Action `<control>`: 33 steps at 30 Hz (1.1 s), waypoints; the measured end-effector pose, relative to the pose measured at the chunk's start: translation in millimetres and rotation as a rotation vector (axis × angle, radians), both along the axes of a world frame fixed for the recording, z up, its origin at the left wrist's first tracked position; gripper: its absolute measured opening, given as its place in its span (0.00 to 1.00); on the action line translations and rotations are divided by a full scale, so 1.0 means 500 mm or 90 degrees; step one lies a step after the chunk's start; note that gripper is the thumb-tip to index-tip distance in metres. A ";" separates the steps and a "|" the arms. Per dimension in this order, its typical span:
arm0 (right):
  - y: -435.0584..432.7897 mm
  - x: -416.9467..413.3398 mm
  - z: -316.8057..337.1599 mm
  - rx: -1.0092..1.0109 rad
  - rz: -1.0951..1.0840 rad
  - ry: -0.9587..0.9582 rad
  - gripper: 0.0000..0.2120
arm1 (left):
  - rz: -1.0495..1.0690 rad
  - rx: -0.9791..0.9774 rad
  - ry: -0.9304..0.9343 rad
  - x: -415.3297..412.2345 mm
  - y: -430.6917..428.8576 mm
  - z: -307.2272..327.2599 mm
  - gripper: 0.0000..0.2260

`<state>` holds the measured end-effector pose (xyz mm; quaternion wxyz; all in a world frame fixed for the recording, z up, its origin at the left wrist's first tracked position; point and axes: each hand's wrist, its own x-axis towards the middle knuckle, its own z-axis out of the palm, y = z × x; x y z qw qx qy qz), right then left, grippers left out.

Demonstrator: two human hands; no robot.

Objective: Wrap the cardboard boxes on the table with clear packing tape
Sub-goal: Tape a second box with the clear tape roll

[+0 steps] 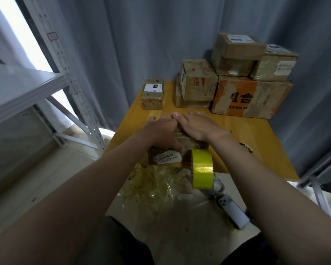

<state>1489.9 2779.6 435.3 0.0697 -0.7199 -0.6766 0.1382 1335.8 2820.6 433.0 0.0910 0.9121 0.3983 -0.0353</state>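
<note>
A small cardboard box (165, 156) with a white label lies at the near edge of the wooden table (256, 138), mostly covered by both hands. My left hand (159, 131) rests on its top, thumb down the near side by the label. My right hand (196, 124) lies flat with straight fingers over the box's top right. A roll of tape (201, 168) with a yellow-looking face hangs off the box's near right corner over the table edge.
Several cardboard boxes stand at the back: a small one (152, 94), a taped one (198, 81), a large orange one (248, 97) with two stacked on it. Crumpled clear tape and plastic (151, 185) lie below the table edge. A phone (233, 211) lies near my right leg. A metal shelf (27, 87) stands left.
</note>
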 end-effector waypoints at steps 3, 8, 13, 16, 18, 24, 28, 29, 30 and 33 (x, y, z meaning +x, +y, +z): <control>-0.022 -0.001 0.011 -0.023 0.012 0.031 0.37 | 0.007 -0.012 -0.019 0.001 0.003 -0.002 0.39; -0.108 -0.011 0.022 -0.053 0.050 0.050 0.35 | 0.009 -0.026 -0.037 0.001 0.011 -0.005 0.48; -0.226 -0.014 -0.045 0.103 0.053 0.150 0.36 | 0.044 -0.018 -0.032 0.008 0.004 0.006 0.55; -0.281 -0.032 -0.087 0.291 -0.060 0.257 0.37 | 0.068 -0.043 -0.057 0.013 -0.001 0.014 0.51; -0.306 -0.040 -0.104 0.339 -0.199 0.336 0.33 | 0.082 -0.091 -0.093 0.014 0.003 0.020 0.46; -0.333 -0.028 -0.090 0.261 -0.266 0.613 0.16 | 0.087 -0.263 -0.061 -0.005 0.030 0.064 0.29; -0.323 -0.044 -0.042 0.337 -0.083 0.752 0.08 | 0.076 -0.325 -0.038 -0.015 0.043 0.066 0.29; -0.315 -0.046 -0.046 0.345 -0.054 0.745 0.09 | 0.069 -0.312 -0.028 -0.017 0.044 0.070 0.28; -0.306 -0.047 -0.051 0.348 -0.043 0.724 0.09 | 0.061 -0.289 -0.020 -0.018 0.044 0.076 0.24; -0.269 -0.042 -0.052 0.376 -0.066 0.715 0.03 | 0.061 -0.180 -0.059 -0.021 0.048 0.091 0.13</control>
